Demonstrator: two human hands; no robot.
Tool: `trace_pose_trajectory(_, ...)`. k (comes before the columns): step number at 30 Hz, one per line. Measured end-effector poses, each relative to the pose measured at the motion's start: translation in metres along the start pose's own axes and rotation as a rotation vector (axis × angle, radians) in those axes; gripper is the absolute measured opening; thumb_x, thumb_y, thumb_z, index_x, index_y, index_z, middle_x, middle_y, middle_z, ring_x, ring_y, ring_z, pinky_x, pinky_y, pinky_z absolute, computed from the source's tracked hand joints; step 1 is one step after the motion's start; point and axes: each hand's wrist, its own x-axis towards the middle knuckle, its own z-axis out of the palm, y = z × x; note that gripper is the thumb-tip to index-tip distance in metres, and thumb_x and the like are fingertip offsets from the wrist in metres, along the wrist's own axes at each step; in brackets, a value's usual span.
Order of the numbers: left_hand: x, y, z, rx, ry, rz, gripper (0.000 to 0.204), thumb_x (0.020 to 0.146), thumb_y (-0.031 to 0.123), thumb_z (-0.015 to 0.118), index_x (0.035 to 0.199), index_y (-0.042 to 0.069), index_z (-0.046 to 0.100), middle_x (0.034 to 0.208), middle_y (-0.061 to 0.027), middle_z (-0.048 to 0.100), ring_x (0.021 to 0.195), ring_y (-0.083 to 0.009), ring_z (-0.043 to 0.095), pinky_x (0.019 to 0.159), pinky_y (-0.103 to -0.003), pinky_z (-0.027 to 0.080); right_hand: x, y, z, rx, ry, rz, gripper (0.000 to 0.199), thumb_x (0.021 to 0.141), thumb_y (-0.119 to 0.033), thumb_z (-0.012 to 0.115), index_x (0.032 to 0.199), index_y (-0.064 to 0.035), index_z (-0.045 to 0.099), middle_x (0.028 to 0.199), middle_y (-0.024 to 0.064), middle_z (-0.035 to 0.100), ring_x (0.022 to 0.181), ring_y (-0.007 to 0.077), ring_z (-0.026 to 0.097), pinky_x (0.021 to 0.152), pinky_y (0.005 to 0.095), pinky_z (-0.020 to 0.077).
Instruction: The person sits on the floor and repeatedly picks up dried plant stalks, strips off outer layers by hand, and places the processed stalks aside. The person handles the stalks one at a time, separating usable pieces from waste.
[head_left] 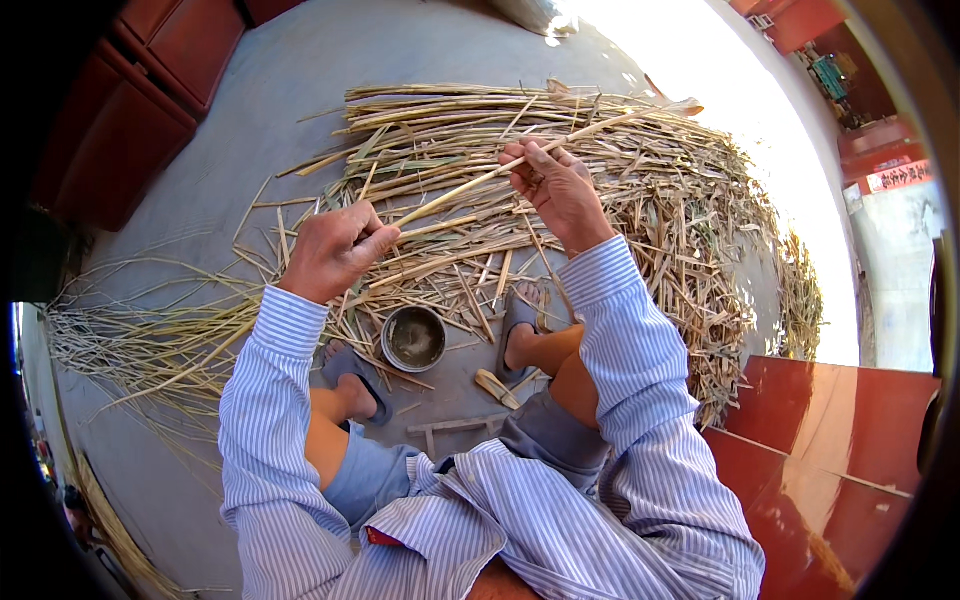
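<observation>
Partly out of sight inside the left hand (338, 250), the pale stalk (460, 194).

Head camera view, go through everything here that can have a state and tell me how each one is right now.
Left hand, closed on the stalk
Right hand, gripping the stalk farther along
Pale stalk, held slanting between both hands
Bowl, upright, uncovered, with something inside
Stalk pile, loose, spread across the floor
Thin strips, fanned out on the floor
Left slipper, worn
Right slipper, worn
</observation>
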Motion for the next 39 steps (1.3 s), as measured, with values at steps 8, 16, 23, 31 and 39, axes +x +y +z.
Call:
trace_pose_trajectory(8,0.003,0.009,0.030,0.000,0.035,0.047,0.026,0.086,0.028,0.071,0.077,0.006,0.063,0.065,-0.0130,0.062,0.057,-0.0311,0.060,0.051,-0.040,0.045,0.000,-0.006,-0.014,-0.189,0.212,-0.030,0.021,0.092,-0.026,0.069,0.094,-0.0059,0.064,0.086,0.0043,0.071,0.072,0.0092,0.067,0.063,0.0203,0.0529)
trace_pose_trajectory(16,-0.002,0.013,0.036,0.096,0.067,0.135,0.026,0.086,0.027,0.070,0.076,0.006,0.060,0.065,-0.0136,0.062,0.058,-0.0333,0.061,0.051,-0.041,0.045,0.001,-0.022,-0.026,-0.236,0.236,-0.044,0.027,0.088,-0.031,0.074,0.092,-0.0057,0.064,0.084,0.0051,0.071,0.073,0.0105,0.068,0.063,0.0209,0.0534)
trace_pose_trajectory(23,-0.013,0.009,0.032,0.096,0.039,0.172,0.026,0.084,0.025,0.073,0.075,0.004,0.060,0.067,-0.0134,0.062,0.057,-0.0327,0.060,0.050,-0.041,0.044,0.000,-0.028,-0.045,-0.217,0.241,-0.041,0.030,0.088,-0.034,0.073,0.095,-0.0065,0.064,0.085,0.0046,0.071,0.075,0.0118,0.068,0.065,0.0223,0.0535)
trace_pose_trajectory(31,-0.026,0.003,0.025,0.135,0.018,0.246,0.025,0.084,0.024,0.073,0.075,0.005,0.059,0.065,-0.0124,0.061,0.056,-0.0315,0.060,0.050,-0.040,0.043,0.008,-0.045,-0.089,-0.162,0.415,-0.150,0.024,0.088,-0.030,0.073,0.092,-0.0078,0.066,0.080,0.0023,0.067,0.070,0.0125,0.064,0.061,0.0227,0.0506)
trace_pose_trajectory(39,-0.034,-0.005,0.013,0.123,0.002,0.219,0.026,0.084,0.025,0.072,0.073,0.006,0.058,0.063,-0.0104,0.060,0.056,-0.0307,0.060,0.051,-0.040,0.045,-0.011,-0.070,-0.181,0.328,0.891,-0.093,0.053,0.098,-0.038,0.056,0.124,0.0074,0.048,0.121,0.0202,0.061,0.103,0.0290,0.065,0.094,0.0369,0.0513)
